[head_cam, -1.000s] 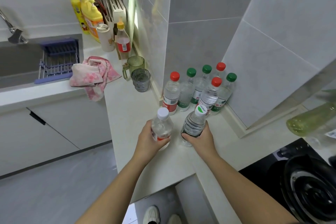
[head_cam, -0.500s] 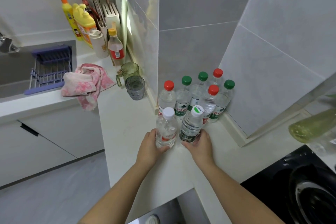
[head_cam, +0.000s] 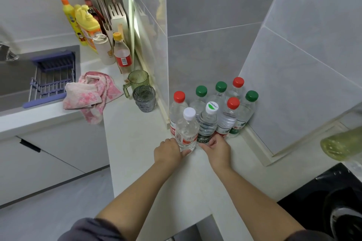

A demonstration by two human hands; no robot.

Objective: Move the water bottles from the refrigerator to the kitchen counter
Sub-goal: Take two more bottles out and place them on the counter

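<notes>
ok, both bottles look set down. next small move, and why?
Probably let go with both hands and pull back. The white-capped bottle in the left hand and the logo-capped bottle in the right hand stand upright on the counter, against the other bottles.

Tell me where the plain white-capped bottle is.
In the head view the white-capped bottle stands on the counter, its base held by the left hand, with the green-logo-capped bottle beside it on the right and a red-capped bottle just behind.
</notes>
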